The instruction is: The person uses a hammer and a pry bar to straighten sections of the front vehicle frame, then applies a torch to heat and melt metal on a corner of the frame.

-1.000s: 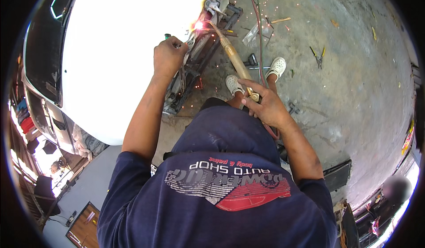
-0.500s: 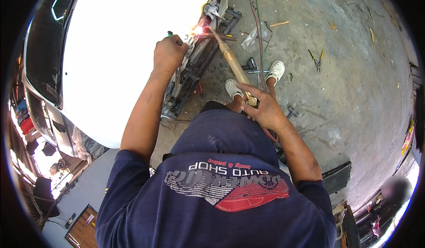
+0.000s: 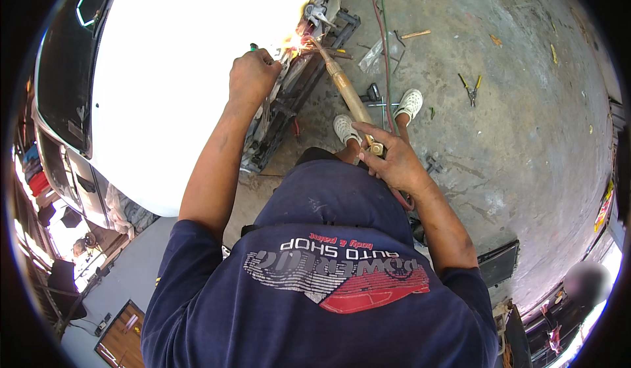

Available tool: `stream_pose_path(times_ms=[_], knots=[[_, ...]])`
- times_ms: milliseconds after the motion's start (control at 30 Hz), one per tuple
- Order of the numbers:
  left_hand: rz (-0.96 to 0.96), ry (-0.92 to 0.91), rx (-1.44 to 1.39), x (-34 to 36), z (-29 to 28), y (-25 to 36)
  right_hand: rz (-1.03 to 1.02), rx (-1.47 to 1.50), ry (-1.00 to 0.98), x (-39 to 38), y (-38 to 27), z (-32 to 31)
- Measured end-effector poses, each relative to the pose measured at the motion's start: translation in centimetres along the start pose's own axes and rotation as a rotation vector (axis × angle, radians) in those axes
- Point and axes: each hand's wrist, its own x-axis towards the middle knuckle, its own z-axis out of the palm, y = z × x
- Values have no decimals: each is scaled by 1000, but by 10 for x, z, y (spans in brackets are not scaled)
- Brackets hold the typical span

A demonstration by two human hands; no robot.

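My right hand (image 3: 396,162) grips the rear of a brass gas torch (image 3: 348,92), fingers around its valve end. The torch points up and left, and its tip meets a bright glow with sparks (image 3: 303,43) on the bare metal front frame (image 3: 284,113) of a white car. My left hand (image 3: 254,77) is closed at the edge of the car's bonnet (image 3: 177,98), left of the glow. A small green end (image 3: 254,47) sticks out above the fist; what the rest of that thing is stays hidden. Glare washes out the bonnet.
Red and green hoses (image 3: 386,59) run along the concrete floor past my white clogs (image 3: 409,105). Yellow-handled pliers (image 3: 471,91), a wooden-handled hammer (image 3: 415,34), a clear plastic bag (image 3: 373,55) and a dark power tool (image 3: 373,92) lie there. A dark flat panel (image 3: 499,263) is at right.
Sparks now spray more widely around the torch tip. Both hands and the torch have hardly moved.
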Motion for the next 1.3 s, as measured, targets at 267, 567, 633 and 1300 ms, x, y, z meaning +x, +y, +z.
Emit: stream_pose_path(times_ms=[267, 567, 633, 1300], knots=[[-3, 4, 11, 2, 2, 1, 5, 1, -4, -1, -2, 0], [-5, 6, 21, 4, 1, 2, 17, -2, -5, -1, -2, 0], [0, 7, 31, 5, 1, 2, 10, -24, 3, 0, -3, 1], [-10, -48, 52, 13, -6, 8, 12, -12, 9, -2, -4, 3]])
